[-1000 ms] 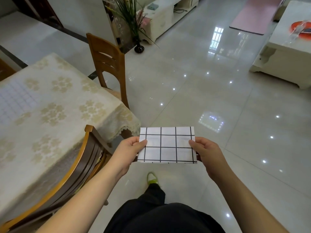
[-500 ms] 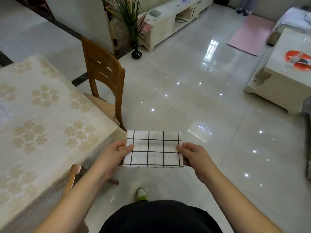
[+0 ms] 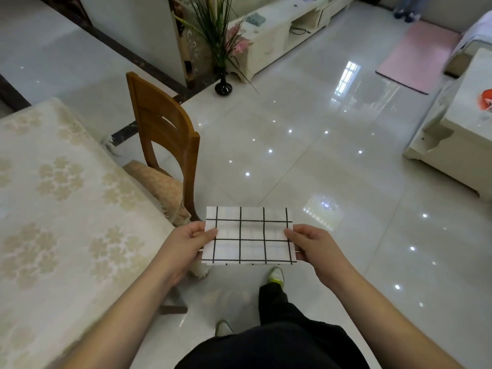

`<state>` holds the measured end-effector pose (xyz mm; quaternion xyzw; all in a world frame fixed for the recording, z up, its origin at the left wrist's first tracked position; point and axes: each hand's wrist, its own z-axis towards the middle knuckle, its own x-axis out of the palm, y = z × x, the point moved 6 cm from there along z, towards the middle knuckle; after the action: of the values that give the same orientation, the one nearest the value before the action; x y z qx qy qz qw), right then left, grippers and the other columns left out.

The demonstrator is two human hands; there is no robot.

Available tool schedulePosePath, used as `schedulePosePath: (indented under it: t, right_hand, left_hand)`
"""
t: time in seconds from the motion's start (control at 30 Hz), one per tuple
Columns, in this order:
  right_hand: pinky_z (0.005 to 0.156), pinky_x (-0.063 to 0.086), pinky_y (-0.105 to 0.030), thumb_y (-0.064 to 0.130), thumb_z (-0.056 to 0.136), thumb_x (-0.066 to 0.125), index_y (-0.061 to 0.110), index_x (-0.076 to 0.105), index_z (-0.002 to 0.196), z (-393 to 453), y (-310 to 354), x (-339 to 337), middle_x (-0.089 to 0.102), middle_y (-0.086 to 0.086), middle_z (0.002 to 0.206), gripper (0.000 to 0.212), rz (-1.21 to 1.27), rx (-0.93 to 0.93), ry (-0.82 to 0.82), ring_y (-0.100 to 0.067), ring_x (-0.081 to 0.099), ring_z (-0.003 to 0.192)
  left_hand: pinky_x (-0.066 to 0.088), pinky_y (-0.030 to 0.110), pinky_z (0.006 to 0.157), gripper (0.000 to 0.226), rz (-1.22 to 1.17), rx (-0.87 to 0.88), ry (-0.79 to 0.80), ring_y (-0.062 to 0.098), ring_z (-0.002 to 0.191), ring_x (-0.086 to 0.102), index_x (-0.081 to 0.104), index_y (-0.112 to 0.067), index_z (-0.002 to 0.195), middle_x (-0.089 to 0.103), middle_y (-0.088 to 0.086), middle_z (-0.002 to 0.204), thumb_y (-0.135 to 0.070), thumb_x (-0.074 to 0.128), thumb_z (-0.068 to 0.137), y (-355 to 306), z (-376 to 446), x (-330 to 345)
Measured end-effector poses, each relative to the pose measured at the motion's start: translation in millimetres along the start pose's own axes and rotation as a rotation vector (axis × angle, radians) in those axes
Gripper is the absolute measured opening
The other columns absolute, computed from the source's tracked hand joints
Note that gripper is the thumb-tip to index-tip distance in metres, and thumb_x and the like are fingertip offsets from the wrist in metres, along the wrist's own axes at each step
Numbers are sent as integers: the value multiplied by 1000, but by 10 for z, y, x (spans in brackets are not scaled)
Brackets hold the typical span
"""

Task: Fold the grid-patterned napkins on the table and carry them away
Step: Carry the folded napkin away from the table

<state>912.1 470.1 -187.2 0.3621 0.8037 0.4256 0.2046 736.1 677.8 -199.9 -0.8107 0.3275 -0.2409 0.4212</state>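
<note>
1. The folded grid-patterned napkin (image 3: 249,235) is held in the air in front of the person, above the glossy tiled floor (image 3: 306,161) and off the counter (image 3: 66,209), lying roughly flat with its black lines facing up.
2. The left hand (image 3: 186,246) pinches the napkin's left edge, thumb on top at the edge and the other fingers curled beneath it.
3. The right hand (image 3: 311,246) grips the right edge the same way, thumb on top; the fingers underneath are mostly hidden by the cloth, so how they lie I cannot tell.
4. The counter, covered with a cream floral cloth, stands to the person's left, its near corner just beside the left wrist.
5. A wooden chair (image 3: 165,145) with a cushioned seat stands at the counter's far end, beyond the napkin.
6. A black vase (image 3: 223,87) with tall green leaves sits on the floor farther off, near a white low cabinet (image 3: 279,30).
7. A pink mat (image 3: 418,57) lies at the upper right, and a white low table (image 3: 458,139) stands at the right edge.
8. The person's dark trousers (image 3: 271,342) and a shoe (image 3: 275,274) with a yellow-green trim show below the napkin.
</note>
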Motion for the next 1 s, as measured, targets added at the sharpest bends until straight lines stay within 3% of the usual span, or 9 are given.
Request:
schedulePosePath:
  t: [0.13, 0.23, 0.3, 0.4, 0.5, 0.63, 0.73, 0.9, 1.0]
  right_hand:
    - [59, 52, -20, 15, 92, 66, 2, 70, 99, 543, 237, -154, 68, -2, 74, 16, 3, 4, 53, -13, 62, 65]
    - [62, 55, -23, 15, 93, 64, 3, 70, 100, 956, 525, -310, 73, -7, 82, 16, -32, 17, 127, -16, 68, 67]
    - [63, 55, -23, 15, 93, 63, 5, 71, 98, 1197, 746, -444, 75, -9, 86, 14, -52, 8, 164, -17, 70, 70]
    - [66, 55, -26, 14, 94, 63, 6, 72, 97, 1512, 1010, -600, 76, -10, 90, 13, -56, -7, 196, -21, 72, 76]
    - [69, 56, -26, 14, 95, 61, 5, 71, 99, 1767, 1196, -669, 76, -9, 92, 14, -67, -12, 233, -23, 73, 81]
    - [70, 56, -25, 13, 95, 60, 4, 70, 100, 2064, 1392, -672, 76, -9, 94, 15, -45, 0, 245, -24, 73, 87]
    - [72, 57, -26, 12, 95, 60, 3, 70, 99, 2301, 1514, -618, 75, -10, 95, 15, -47, 10, 247, -24, 73, 88]
    - [71, 57, -30, 13, 94, 61, 4, 70, 93, 2747, 1789, -416, 72, -7, 84, 12, -95, 13, 251, -17, 69, 76]
    - [62, 52, -23, 12, 94, 61, 6, 68, 87, 3023, 2042, -233, 70, 0, 74, 12, -120, -15, 257, -12, 66, 67]
  left_hand:
    - [52, 46, 88, 37, 47, -12, -39, 35, 89, 65, 66, 5, 105, 67, 24, 95, -24, 73, 83, -179, 392, 203]
    - [59, 34, 73, 14, 71, -17, -112, 28, 79, 70, 68, 1, 99, 73, 17, 83, -11, 64, 92, -345, 694, 384]
    - [56, 28, 61, 8, 95, -28, -147, 23, 67, 64, 66, -2, 90, 63, 8, 67, -9, 63, 92, -459, 878, 538]
    - [51, 29, 60, 14, 114, -33, -185, 22, 62, 60, 64, -7, 77, 57, 12, 67, -11, 65, 90, -649, 1148, 698]
    - [56, 39, 75, 7, 93, -18, -206, 28, 77, 70, 70, -8, 89, 72, 17, 84, -12, 65, 91, -848, 1348, 791]
    - [56, 30, 65, 8, 79, -1, -241, 23, 76, 72, 69, -8, 90, 74, 6, 75, -11, 62, 93, -1014, 1559, 862]
    - [56, 32, 71, 8, 54, -7, -265, 22, 79, 73, 70, -9, 93, 76, 7, 81, -12, 62, 93, -1115, 1720, 848]
    - [56, 33, 68, 13, 24, 13, -287, 22, 76, 73, 68, -6, 101, 76, 7, 83, -14, 62, 93, -1411, 2065, 690]
    - [58, 46, 78, 16, 9, 37, -299, 30, 84, 73, 69, -9, 105, 75, 13, 91, -17, 61, 94, -1634, 2324, 528]
